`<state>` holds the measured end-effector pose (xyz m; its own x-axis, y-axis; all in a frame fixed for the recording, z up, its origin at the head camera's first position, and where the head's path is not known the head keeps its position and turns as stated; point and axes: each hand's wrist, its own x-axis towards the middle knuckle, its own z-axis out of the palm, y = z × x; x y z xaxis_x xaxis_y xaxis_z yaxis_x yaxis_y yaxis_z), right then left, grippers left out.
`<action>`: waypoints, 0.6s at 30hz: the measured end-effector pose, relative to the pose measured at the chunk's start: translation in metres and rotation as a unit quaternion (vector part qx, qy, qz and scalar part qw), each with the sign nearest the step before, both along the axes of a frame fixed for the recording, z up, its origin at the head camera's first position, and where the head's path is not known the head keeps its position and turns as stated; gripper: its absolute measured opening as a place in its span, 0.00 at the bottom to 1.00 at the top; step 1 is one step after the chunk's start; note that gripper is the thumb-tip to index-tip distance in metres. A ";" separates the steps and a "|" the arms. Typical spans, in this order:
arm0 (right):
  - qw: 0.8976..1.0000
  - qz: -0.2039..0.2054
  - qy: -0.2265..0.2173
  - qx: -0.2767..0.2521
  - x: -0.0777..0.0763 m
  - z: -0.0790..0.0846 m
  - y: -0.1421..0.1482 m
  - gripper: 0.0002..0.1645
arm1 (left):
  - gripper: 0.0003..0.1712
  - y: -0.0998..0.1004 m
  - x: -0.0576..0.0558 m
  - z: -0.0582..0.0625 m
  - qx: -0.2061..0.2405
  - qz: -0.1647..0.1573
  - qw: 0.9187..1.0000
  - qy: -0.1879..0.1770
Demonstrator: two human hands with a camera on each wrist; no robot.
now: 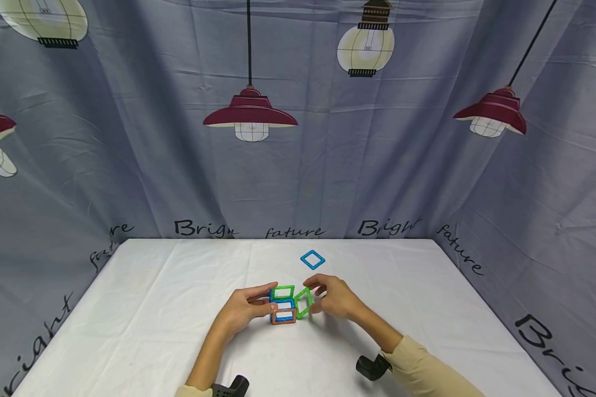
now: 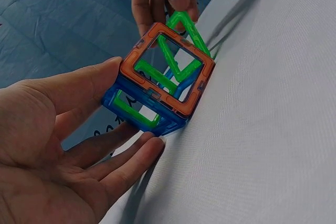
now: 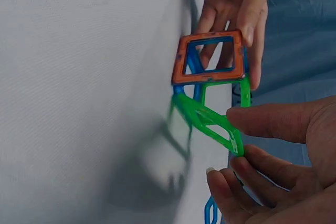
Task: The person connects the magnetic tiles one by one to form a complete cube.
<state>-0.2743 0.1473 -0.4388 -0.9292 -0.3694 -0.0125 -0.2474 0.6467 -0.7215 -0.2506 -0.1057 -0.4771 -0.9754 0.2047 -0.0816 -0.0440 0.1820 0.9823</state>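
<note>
A small box of magnetic tiles stands on the table, with an orange square tile facing me and blue square tiles at its sides. At its far side rises a green square tile. My left hand holds the box from the left, thumb at the orange tile's corner and fingers along the blue side. On the right, my right hand pinches a second green square tile between thumb and fingers. That tile is tilted, its lower corner close against the box's right edge.
A loose blue square tile lies flat farther back on the white-covered table. Behind the table hangs a grey-blue curtain printed with lamps and lettering. Black wrist cameras sit at both sleeves.
</note>
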 end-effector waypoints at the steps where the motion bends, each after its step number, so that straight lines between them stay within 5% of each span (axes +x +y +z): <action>1: 1.000 0.003 0.000 -0.001 0.000 0.001 -0.001 0.33 | 0.31 0.000 0.000 0.000 -0.001 0.000 1.000 0.000; 18: 1.000 0.006 -0.015 -0.023 -0.001 0.004 -0.014 0.32 | 0.33 0.000 0.001 0.002 -0.006 -0.004 1.000 -0.005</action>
<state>-0.2754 0.1334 -0.4347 -0.9245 -0.3805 -0.0234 -0.2320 0.6102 -0.7576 -0.2496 -0.1058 -0.4755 -0.9729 0.2109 -0.0945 -0.0530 0.1944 0.9795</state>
